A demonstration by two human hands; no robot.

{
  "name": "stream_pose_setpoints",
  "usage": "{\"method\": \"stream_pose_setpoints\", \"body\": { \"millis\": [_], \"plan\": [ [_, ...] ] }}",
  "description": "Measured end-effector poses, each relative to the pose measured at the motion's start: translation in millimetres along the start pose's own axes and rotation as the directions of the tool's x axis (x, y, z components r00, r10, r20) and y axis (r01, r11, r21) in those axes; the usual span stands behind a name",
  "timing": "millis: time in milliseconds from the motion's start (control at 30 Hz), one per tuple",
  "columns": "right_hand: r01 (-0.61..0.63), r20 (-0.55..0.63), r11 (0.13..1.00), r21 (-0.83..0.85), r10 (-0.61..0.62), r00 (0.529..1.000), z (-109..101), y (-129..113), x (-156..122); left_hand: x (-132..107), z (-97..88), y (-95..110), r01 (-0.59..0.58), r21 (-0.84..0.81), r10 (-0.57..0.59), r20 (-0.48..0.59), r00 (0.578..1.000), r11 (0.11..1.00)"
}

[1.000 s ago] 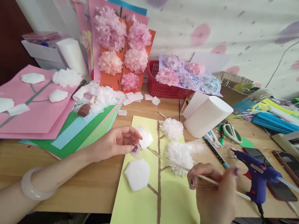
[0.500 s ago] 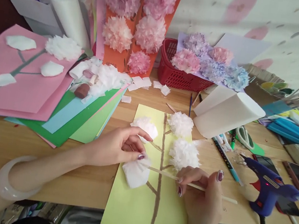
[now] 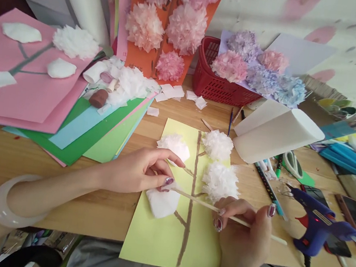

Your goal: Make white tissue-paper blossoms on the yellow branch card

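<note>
Pinched between the fingers of my left hand is a small piece of white tissue paper, at the tip of a thin wooden stick. My right hand grips that stick, which slants down to the right. Beneath both hands lies a yellow sheet of paper with a brown branch on it. A flat white paper pad is at the lower left of the branch, just below my left fingers. Fluffy white tissue flowers sit at the other twig ends.
A blue glue gun stands at the right, beside phones and pens. Behind the sheet are a white paper roll and a red basket. Pink card, green paper and tissue scraps lie at the left.
The view has shifted slightly. The tissue at the stick's tip now lies a little more above the flat pad, showing more of the pad. Both hands keep their grip.
</note>
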State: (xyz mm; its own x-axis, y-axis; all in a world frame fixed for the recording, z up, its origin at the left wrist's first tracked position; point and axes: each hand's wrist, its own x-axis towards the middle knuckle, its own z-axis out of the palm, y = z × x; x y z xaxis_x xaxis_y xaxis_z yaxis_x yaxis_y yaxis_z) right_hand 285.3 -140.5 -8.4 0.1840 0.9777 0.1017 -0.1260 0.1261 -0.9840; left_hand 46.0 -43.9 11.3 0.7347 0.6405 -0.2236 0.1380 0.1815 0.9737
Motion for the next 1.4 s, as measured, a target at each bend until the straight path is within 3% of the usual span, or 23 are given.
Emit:
{"method": "stream_pose_setpoints", "body": {
  "millis": [167, 367, 467, 833, 1233, 1400],
  "plan": [
    [0.008, -0.035, 1.0, -0.002, -0.008, 0.999, 2.7, -1.4, 0.9, 1.1, 0.3, 0.8, 0.004, -0.004, -0.004, 0.011, 1.0, 1.0],
    [0.156, -0.168, 0.985, 0.069, -0.142, 0.975, 0.3, -3.6, 0.9, 2.9, -1.8, -0.4, -0.016, -0.021, 0.015, -0.034, 0.999, 1.0],
    [0.146, -0.193, 0.989, 0.029, -0.137, 0.972, 2.6, -5.4, 0.4, 2.8, -1.6, -0.5, -0.021, -0.001, 0.021, -0.04, 0.999, 1.0],
    [0.112, -0.157, 0.994, -0.002, -0.111, 0.981, 13.1, -7.0, -2.5, 3.3, 0.4, -3.5, -0.026, 0.027, 0.026, -0.005, 1.0, 0.999],
    [0.131, -0.141, 0.99, -0.048, -0.137, 0.981, 13.6, -3.6, -3.8, 3.8, 3.3, -2.6, -0.005, -0.045, 0.003, -0.055, 0.998, 0.999],
    [0.151, -0.116, 0.984, -0.099, -0.162, 0.98, 13.8, -0.1, -5.5, 4.2, -1.3, -1.0, -0.047, 0.02, 0.049, -0.104, 0.993, 0.999]
  ]
}}
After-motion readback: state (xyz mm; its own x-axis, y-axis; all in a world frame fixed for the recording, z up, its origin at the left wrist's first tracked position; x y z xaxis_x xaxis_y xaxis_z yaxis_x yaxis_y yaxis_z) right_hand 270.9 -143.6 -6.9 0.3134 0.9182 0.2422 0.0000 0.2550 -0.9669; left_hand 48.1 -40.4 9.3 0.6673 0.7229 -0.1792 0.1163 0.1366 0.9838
